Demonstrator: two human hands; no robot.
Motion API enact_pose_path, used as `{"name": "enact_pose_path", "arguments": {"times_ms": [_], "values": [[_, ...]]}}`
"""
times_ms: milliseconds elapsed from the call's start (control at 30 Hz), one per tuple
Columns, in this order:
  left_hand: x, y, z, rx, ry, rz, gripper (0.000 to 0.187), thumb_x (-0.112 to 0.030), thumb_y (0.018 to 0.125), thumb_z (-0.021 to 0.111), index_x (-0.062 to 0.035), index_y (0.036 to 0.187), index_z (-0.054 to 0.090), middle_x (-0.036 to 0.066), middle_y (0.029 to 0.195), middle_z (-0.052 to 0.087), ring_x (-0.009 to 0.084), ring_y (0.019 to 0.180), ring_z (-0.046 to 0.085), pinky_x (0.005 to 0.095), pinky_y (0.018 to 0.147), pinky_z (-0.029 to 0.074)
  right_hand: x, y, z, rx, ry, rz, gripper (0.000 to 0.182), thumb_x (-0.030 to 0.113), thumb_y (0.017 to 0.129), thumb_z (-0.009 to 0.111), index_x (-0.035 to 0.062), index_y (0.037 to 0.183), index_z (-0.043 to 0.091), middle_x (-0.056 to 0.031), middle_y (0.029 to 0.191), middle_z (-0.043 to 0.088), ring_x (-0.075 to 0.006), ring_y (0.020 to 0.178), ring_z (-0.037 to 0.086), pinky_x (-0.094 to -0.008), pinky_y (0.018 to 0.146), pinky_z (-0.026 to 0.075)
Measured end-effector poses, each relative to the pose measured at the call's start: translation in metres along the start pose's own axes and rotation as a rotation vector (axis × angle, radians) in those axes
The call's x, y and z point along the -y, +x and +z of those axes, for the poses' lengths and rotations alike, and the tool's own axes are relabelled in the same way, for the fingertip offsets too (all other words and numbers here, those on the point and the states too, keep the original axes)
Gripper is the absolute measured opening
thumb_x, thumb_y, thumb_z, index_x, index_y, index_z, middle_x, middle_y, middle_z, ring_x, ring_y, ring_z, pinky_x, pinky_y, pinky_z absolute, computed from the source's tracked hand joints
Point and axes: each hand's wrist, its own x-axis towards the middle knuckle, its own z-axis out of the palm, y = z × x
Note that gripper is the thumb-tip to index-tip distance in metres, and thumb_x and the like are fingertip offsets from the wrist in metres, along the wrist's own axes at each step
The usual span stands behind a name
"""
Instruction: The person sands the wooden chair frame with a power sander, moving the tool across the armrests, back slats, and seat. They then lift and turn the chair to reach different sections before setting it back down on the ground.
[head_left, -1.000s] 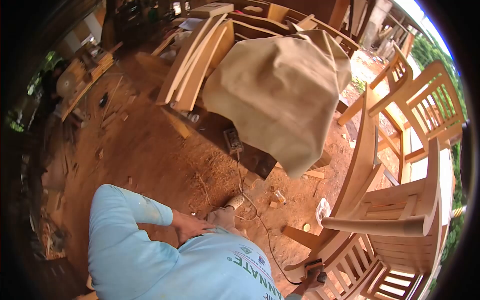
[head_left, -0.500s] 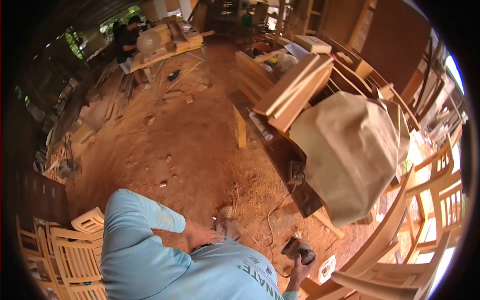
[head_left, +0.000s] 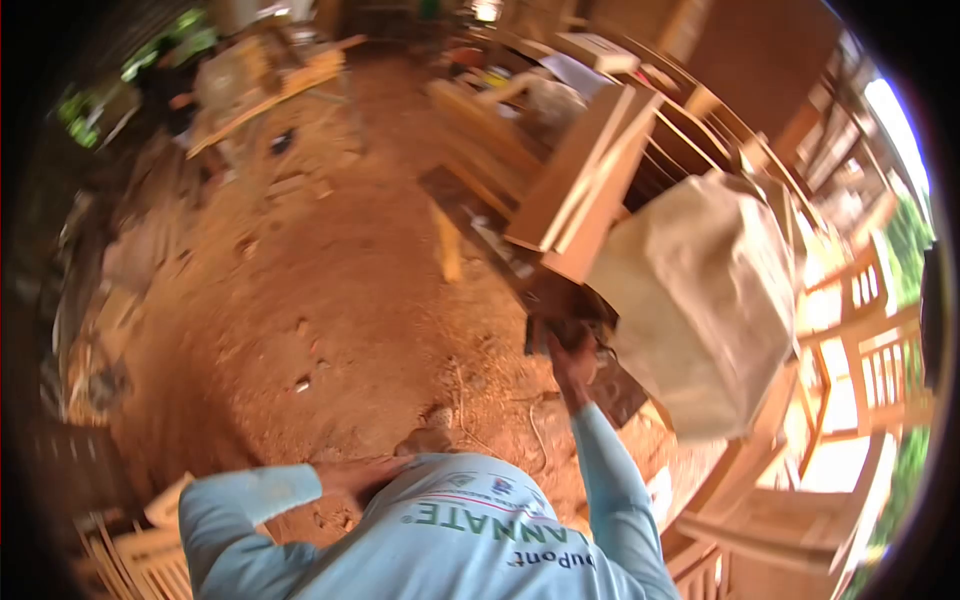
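My right hand reaches out to the edge of a dark workbench, its fingers wrapped round a dark handheld power sander. The hand covers much of the tool, and motion blurs it. Beside the hand, a large tan cloth drapes over a bulky pile on the bench. At the front of my waist rests my left hand, lying against the light blue shirt with nothing seen in it; the fingertips are partly hidden.
Long boards lie stacked on the bench. Wooden chairs crowd the right side, and slatted chair parts stand at lower left. A cord trails over the dusty floor. Another worktable stands at the far left.
My right hand has moved forward and up with the sander, from low beside my body to the bench edge. My left hand stays at my waist. The view has shifted.
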Motion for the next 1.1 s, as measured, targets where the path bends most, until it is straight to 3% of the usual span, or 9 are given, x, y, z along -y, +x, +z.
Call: {"name": "enact_pose_path", "arguments": {"times_ms": [200,367,467,567,733,800,867,1000,1100], "values": [[-0.07,-0.03,-0.044,-0.082,0.225,0.181,0.071,-0.038,0.104,0.057,-0.0052,0.16,0.028,0.015,0.159,0.041,0.0237,0.139,0.046,0.0385,0.119,0.036,-0.017,0.07,0.063,-0.422,-0.288,0.033,0.089,0.05,0.071,0.087,-0.0043,0.133,0.05,-0.0298,0.122,0.06,-0.0491,0.117,0.056,-0.0534,0.098,0.049],[-0.017,-0.031,-0.058,-0.007,-0.064,0.129,0.067,-0.043,0.106,0.05,-0.0055,0.158,0.033,0.013,0.156,0.045,0.0221,0.136,0.049,0.0395,0.116,0.039,-0.025,0.104,0.068,-0.364,-0.285,0.266,0.096,0.073,0.068,0.08,-0.0069,0.117,0.059,-0.0322,0.113,0.064,-0.0474,0.104,0.067,-0.0555,0.088,0.056],[-0.005,-0.035,-0.065,0.049,-0.099,0.061,0.068,-0.042,0.103,0.053,-0.0063,0.158,0.033,0.014,0.155,0.046,0.0242,0.137,0.049,0.0414,0.115,0.04,-0.026,0.106,0.074,-0.42,-0.355,0.284,0.106,0.074,0.068,0.08,-0.0059,0.133,0.053,-0.0304,0.129,0.059,-0.0483,0.117,0.061,-0.0556,0.097,0.052],[0.007,-0.037,-0.068,0.1,-0.188,-0.035,0.07,-0.04,0.101,0.057,-0.007,0.158,0.033,0.015,0.155,0.047,0.0262,0.137,0.049,0.0433,0.115,0.04,-0.091,0.132,0.086,-0.302,-0.387,0.281,0.116,0.069,0.065,0.084,-0.0028,0.146,0.043,-0.0304,0.137,0.057,-0.0449,0.127,0.056,-0.0494,0.105,0.048],[0.03,-0.047,-0.082,0.12,-0.308,-0.249,0.074,-0.038,0.097,0.062,-0.0082,0.158,0.033,0.017,0.154,0.048,0.0296,0.138,0.049,0.0465,0.114,0.042,-0.076,0.128,0.092,-0.427,-0.353,-0.076,0.082,0.054,0.082,0.079,-0.004,0.135,0.054,-0.0277,0.13,0.061,-0.0501,0.116,0.06,-0.0543,0.091,0.054],[0.054,-0.059,-0.1,-0.047,-0.082,-0.155,0.066,-0.042,0.101,0.055,-0.0097,0.156,0.039,0.016,0.148,0.055,0.0294,0.131,0.055,0.0445,0.107,0.047,-0.063,0.11,0.079,-0.358,-0.47,-0.008,0.085,0.052,0.081,0.079,-0.0037,0.139,0.051,-0.0275,0.133,0.059,-0.047,0.12,0.058,-0.0507,0.102,0.048],[0.086,-0.067,-0.113,-0.428,-0.64,-0.333,0.074,-0.047,0.094,0.063,-0.0142,0.156,0.039,0.016,0.139,0.062,0.0336,0.121,0.063,0.0425,0.099,0.053,-0.011,0.078,0.054,-0.371,-0.452,-0.061,0.079,0.044,0.083,0.078,-0.0039,0.139,0.052,-0.0284,0.134,0.059,-0.0463,0.121,0.058,-0.0489,0.106,0.045],[0.261,-0.063,-0.008,-0.457,0.772,-0.94,0.059,-0.047,0.098,0.053,-0.0017,0.135,0.06,0.022,0.14,0.06,0.0351,0.13,0.058,0.0452,0.104,0.048,-0.001,-0.022,0.012,-0.258,-0.431,-0.185,0.062,0.023,0.085,0.074,-0.0075,0.134,0.054,-0.0328,0.128,0.059,-0.0505,0.116,0.057,-0.0526,0.101,0.046],[0.259,-0.034,0.022,-0.372,0.316,-0.973,0.059,-0.048,0.098,0.053,-0.0015,0.134,0.06,0.021,0.138,0.061,0.0344,0.128,0.058,0.0447,0.103,0.048,-0.085,-0.131,-0.009,-0.048,-0.432,-0.007,0.052,0.014,0.079,0.071,-0.0098,0.124,0.058,-0.0326,0.117,0.062,-0.0498,0.107,0.062,-0.0542,0.093,0.05]]}}
